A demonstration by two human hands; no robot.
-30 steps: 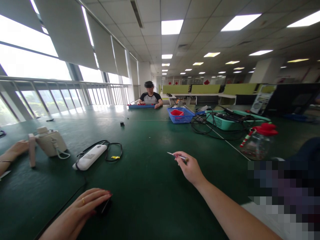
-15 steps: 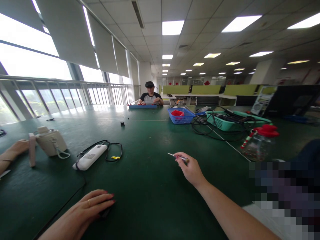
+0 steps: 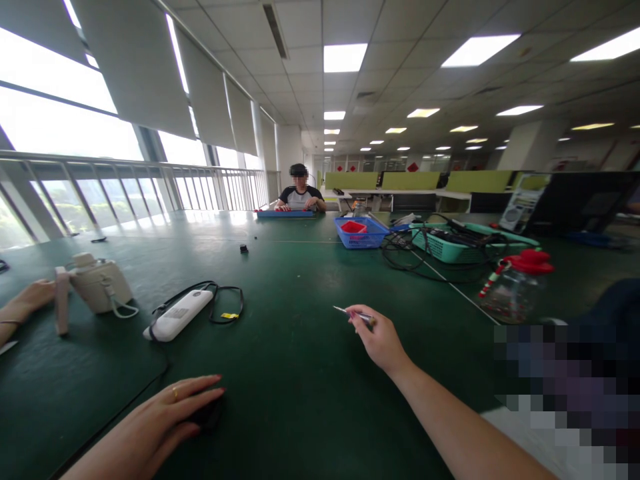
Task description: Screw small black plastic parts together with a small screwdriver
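My right hand (image 3: 381,341) is raised over the green table (image 3: 300,280), fingers pinched on a thin metal tool (image 3: 350,312) whose tip points left. My left hand (image 3: 173,410) lies low at the near edge, fingers extended flat over a small black object (image 3: 206,415) that is mostly hidden beneath them. A white power bank with a black cable (image 3: 177,315) lies ahead of the left hand.
A beige device (image 3: 99,285) stands at the left beside another person's hand (image 3: 27,298). A blue basket (image 3: 361,231), a teal tray with cables (image 3: 453,241) and a red-lidded jar (image 3: 515,283) are at the right. Another person (image 3: 300,192) sits at the far end.
My left hand's fingers have stretched flatter over the black object. My right hand has hardly moved.
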